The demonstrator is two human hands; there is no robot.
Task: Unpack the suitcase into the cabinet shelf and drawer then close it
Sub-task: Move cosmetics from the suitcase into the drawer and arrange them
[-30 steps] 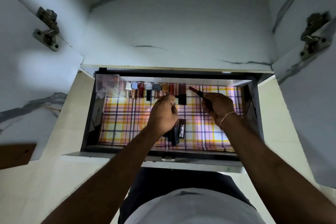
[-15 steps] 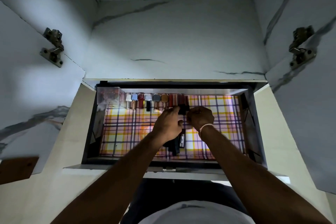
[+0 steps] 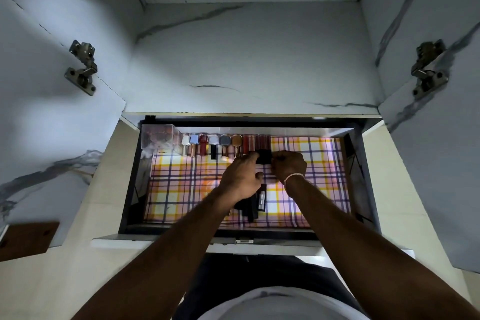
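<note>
Cabinet [image 3: 249,60] doors open, shelf bare marble. Drawer [image 3: 130,176] pulled out below, w/ plaid liner [image 3: 311,163]. Row of small bottles [image 3: 215,145] along the back edge, clear box [image 3: 158,139] at back-left corner. My left hand [image 3: 241,179] & right hand [image 3: 288,166], fingers curled, pinch dark-capped tubes [image 3: 263,157] at the row's right end. Black tubes [image 3: 255,202] lie under my left wrist.
</note>
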